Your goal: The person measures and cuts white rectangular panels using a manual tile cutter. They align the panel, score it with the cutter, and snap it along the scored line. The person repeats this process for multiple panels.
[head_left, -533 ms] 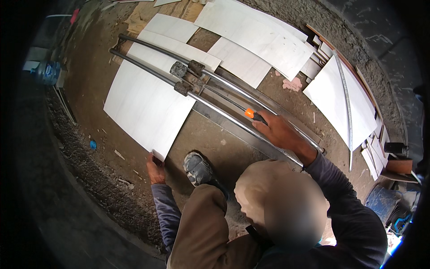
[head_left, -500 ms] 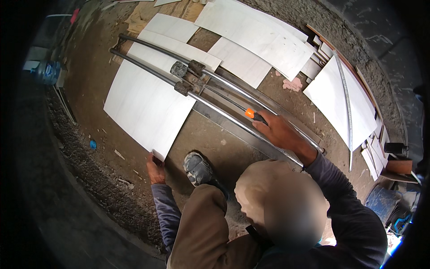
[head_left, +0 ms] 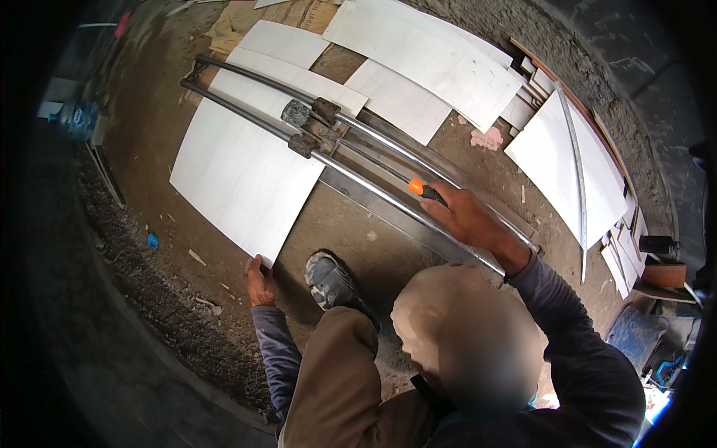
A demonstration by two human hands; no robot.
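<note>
A manual tile cutter [head_left: 388,190] with two metal rails lies diagonally across a large white tile [head_left: 243,175]. My right hand [head_left: 474,220] is closed around the black-and-orange handle [head_left: 416,187] of the cutter's rod, above the rails. That rod runs back to the sliding carriage [head_left: 303,143], which sits near the tile's right edge. At the tile's near corner, my left hand [head_left: 259,285] pinches the edge; the fingers beneath are partly hidden.
More white tiles [head_left: 426,56] lie along the far side on cardboard [head_left: 299,13]. At right, a long metal straightedge [head_left: 573,149] rests on another tile beside stacked offcuts [head_left: 624,257]. My shoe [head_left: 328,280] is near the cutter. A water bottle [head_left: 78,119] stands at far left.
The left fingers have shifted slightly at the tile's corner, which now lies flatter against them. The right hand and the carriage have stayed nearly in place.
</note>
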